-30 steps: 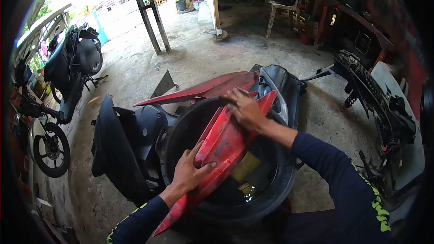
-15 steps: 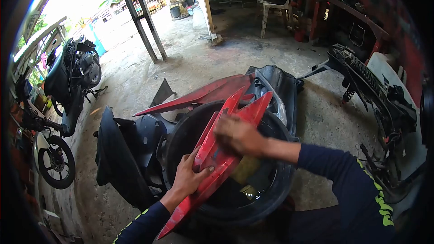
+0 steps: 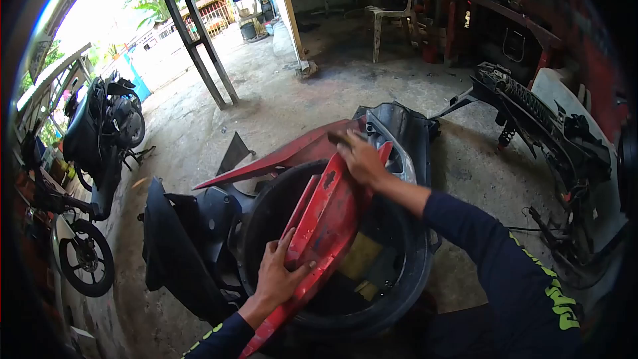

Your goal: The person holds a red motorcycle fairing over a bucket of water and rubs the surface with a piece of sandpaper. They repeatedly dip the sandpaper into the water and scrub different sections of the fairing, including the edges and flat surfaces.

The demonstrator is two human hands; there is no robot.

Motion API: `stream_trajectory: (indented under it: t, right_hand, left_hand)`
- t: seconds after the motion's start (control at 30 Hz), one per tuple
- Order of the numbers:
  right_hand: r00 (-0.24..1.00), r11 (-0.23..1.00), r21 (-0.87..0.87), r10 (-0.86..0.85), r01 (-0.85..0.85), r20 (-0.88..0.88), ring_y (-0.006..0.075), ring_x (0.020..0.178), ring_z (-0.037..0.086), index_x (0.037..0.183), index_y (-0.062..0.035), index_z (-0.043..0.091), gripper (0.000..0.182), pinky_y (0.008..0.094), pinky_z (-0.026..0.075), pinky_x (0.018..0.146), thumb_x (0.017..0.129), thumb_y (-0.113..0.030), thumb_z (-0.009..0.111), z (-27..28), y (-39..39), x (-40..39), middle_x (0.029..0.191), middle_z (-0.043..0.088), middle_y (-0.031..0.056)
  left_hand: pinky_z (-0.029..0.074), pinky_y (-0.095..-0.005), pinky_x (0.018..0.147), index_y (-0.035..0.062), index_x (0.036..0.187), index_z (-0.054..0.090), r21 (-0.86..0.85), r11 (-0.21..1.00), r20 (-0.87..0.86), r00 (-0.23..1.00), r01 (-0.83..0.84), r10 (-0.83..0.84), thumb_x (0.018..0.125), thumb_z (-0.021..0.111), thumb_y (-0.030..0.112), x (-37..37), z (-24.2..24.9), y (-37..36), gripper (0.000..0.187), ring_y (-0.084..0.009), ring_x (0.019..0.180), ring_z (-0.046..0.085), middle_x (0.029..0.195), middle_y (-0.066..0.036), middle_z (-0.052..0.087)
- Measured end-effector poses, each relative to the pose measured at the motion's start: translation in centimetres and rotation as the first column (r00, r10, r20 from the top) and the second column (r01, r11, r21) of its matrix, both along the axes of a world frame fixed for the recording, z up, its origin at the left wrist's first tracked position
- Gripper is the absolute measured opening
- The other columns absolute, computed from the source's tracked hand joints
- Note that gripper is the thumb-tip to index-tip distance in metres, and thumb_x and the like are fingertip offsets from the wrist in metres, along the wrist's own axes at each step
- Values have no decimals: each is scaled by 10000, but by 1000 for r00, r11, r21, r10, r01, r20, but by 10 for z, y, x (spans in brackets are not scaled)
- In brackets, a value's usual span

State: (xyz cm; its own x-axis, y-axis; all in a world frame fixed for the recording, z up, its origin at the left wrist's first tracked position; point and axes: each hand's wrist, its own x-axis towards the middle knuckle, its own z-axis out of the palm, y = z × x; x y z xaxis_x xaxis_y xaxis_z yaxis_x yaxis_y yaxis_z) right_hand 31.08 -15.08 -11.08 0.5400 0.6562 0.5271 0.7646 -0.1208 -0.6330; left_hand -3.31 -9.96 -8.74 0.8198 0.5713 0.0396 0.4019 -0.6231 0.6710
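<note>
A long red motorcycle fairing panel (image 3: 329,223), wet and scuffed on its inner face, lies tilted across a round black tub (image 3: 417,272). My left hand (image 3: 278,278) grips the panel's lower part, thumb on the near edge and fingers over the far one. Up at the panel's far end is my right hand (image 3: 362,161), fingers closed on a small dark pad (image 3: 340,137) that is mostly hidden by them. Dark water and a yellowish piece (image 3: 361,254) show inside the tub.
Beyond the tub lies another red panel (image 3: 282,151). Black fairings (image 3: 159,233) stand at its left, a grey-black one (image 3: 402,126) behind. A motorcycle (image 3: 100,133) is parked left; a stripped frame (image 3: 531,116) stands right. Farther back are a post (image 3: 194,41) and a chair (image 3: 392,14).
My right hand has moved from the panel's middle up to its far end, uncovering the inner face. The panel has turned slightly, with my left hand still holding it.
</note>
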Motion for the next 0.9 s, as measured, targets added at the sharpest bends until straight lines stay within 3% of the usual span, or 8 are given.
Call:
stream_trajectory:
  t: [0.07,0.17,0.27,0.43,0.5,0.6,0.77,0.9]
  right_hand:
    - [966,988,61,126,-143,226,452,1424,491,1404,-51,633,402,503,421,1169,1057,-244,564,-27,-21,-43,1477,566,275]
    - [954,954,67,286,-292,86,440,1447,470,1424,-42,613,428,494,419,1172,1059,-261,567,-19,-36,-58,1494,557,263]
    - [955,996,-92,-38,11,-294,441,1458,447,1459,-63,591,455,463,390,1198,1079,-301,514,3,-4,-1,1514,529,275]
    - [995,985,144,92,-96,33,436,1434,488,1437,-49,608,434,498,395,1196,1063,-262,557,-31,-21,-53,1467,583,256]
    - [980,969,147,200,-201,18,437,1399,519,1433,-56,613,419,478,412,1180,1052,-225,567,-27,-26,-51,1461,581,264]
    - [970,992,-126,-32,2,-242,438,1294,586,1389,-26,624,393,455,459,1120,1047,-208,561,31,-12,-15,1382,602,311]
    - [839,923,-52,369,-382,399,452,1396,520,1352,-28,657,420,519,419,1164,948,-142,646,-14,-44,-95,1440,602,239]
    - [885,912,-116,411,-394,220,451,1344,559,1306,-16,671,393,547,439,1134,939,-153,638,8,-29,-68,1404,614,238]
  left_hand:
    - [532,-440,997,131,1588,453,20,1000,-13,1000,18,-17,828,860,398,-3,-11,6,902,-371,1204,608,1311,-219,561]
    - [534,-441,995,131,1589,454,-94,996,-7,1000,-4,4,828,862,386,-3,-12,8,901,-366,1203,610,1303,-222,562]
    - [532,-437,997,116,1589,451,-98,995,29,1000,10,-8,824,871,391,2,-8,4,916,-369,1192,612,1292,-232,565]
    - [500,-432,1033,75,1563,479,-44,999,10,1000,-13,14,806,881,367,-2,-8,6,906,-356,1189,616,1255,-208,594]
    - [527,-444,1009,118,1582,454,-6,1000,-5,1000,14,-14,829,868,410,-3,-16,8,908,-385,1183,613,1295,-233,561]
    - [526,-451,1005,125,1584,452,32,999,5,1000,21,-22,835,855,447,-2,-6,0,910,-391,1179,613,1293,-233,562]
    - [527,-463,992,142,1597,433,-23,1000,-93,996,-17,15,835,838,500,-2,-5,7,934,-384,1152,626,1287,-225,568]
    - [524,-463,996,154,1602,428,-60,998,-110,994,-13,6,838,829,522,-1,-6,11,939,-383,1146,631,1280,-227,575]
